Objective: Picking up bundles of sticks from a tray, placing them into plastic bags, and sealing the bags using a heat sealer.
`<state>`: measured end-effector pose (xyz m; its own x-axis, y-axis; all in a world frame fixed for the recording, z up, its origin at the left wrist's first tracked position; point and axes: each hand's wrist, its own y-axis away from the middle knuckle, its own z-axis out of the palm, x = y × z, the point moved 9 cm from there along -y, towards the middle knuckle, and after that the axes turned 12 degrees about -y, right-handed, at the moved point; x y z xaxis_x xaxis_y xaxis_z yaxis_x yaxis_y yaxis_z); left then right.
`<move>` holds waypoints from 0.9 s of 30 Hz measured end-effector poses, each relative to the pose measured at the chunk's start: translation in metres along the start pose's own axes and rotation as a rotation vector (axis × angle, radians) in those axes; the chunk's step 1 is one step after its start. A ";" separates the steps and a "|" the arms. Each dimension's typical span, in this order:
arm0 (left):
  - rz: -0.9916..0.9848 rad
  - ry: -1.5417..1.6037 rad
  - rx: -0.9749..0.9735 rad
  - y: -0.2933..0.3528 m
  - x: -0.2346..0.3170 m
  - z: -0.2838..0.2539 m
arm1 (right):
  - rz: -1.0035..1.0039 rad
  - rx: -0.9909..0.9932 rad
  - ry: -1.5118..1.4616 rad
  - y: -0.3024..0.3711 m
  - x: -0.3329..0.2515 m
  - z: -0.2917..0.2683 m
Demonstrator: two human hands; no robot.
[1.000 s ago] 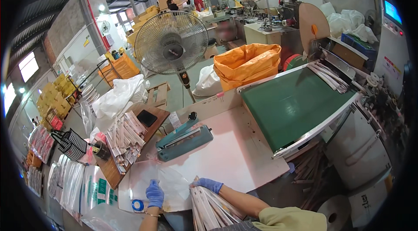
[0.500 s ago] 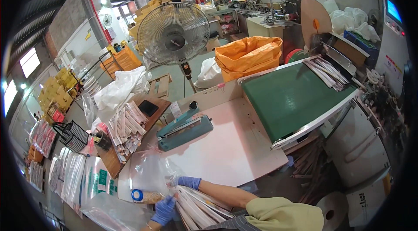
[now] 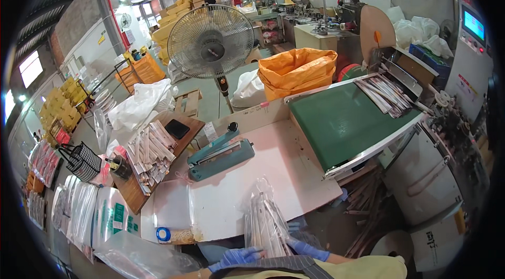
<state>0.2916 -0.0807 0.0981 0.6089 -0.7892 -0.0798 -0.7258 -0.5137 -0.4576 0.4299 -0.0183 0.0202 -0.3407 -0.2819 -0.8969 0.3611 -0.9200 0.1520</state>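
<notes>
A clear plastic bag [image 3: 263, 195] stands in front of me at the near edge of the white table. Inside it is a bundle of long, slim paper-wrapped sticks [image 3: 267, 226]. My left hand [image 3: 238, 257], in a blue glove, is closed at the left side of the bag's near end. On the other side my right hand [image 3: 310, 250], gloved in blue too, grips the bag; its fingers are partly blurred. To the left, flat clear bags [image 3: 176, 202] lie on the table, with a blue tape roll [image 3: 163, 234] below them.
A teal bag sealer [image 3: 221, 159] sits mid-table. Beyond it on the right, a green conveyor [image 3: 342, 121] carries loose wrapped sticks [image 3: 384, 95]. More sticks [image 3: 150, 152] and a phone [image 3: 177, 128] lie on a wooden board. A fan [image 3: 211, 50] stands behind.
The sticks, loose under my hands before, are now inside a clear bag. Both hands have moved right and nearer my body, and the view has shifted slightly.
</notes>
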 end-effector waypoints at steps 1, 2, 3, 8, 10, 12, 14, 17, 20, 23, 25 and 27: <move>0.151 -0.046 0.008 0.002 0.006 -0.007 | 0.342 -0.013 -0.255 0.016 0.003 0.010; -0.050 -0.003 -0.184 -0.034 -0.021 -0.035 | 0.161 -0.165 -0.065 -0.010 -0.025 0.025; -0.042 -0.097 -0.129 -0.054 -0.043 -0.051 | -0.114 -0.309 0.365 0.000 -0.075 0.020; -0.394 0.013 0.017 -0.089 -0.180 -0.087 | -0.788 -0.533 1.345 -0.088 -0.157 0.059; -0.521 0.029 -0.173 -0.104 -0.218 -0.095 | -0.785 -0.699 1.465 -0.100 -0.188 0.091; -0.745 0.335 0.048 -0.132 -0.225 -0.146 | -0.986 -0.693 1.389 -0.095 -0.255 0.113; -0.713 0.451 0.193 -0.131 -0.237 -0.183 | -1.035 -0.585 1.015 -0.082 -0.317 0.123; -0.225 0.223 0.010 -0.149 -0.219 -0.167 | -1.012 -0.764 1.402 -0.102 -0.260 0.121; -0.412 0.307 -0.098 -0.129 -0.223 -0.131 | -0.926 -0.529 1.108 -0.115 -0.300 0.091; -0.445 0.327 0.053 -0.138 -0.211 -0.134 | -1.134 -0.184 1.256 -0.080 -0.312 0.127; -0.417 0.399 0.236 -0.154 -0.194 -0.144 | -1.327 0.098 1.271 -0.059 -0.314 0.142; -0.405 0.385 0.272 -0.162 -0.181 -0.141 | -1.516 0.111 1.422 -0.055 -0.289 0.160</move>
<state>0.2543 0.0978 0.3118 0.6230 -0.6403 0.4493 -0.3226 -0.7336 -0.5982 0.3694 0.0697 0.3378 0.5226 0.8493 0.0751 0.4424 -0.1947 -0.8754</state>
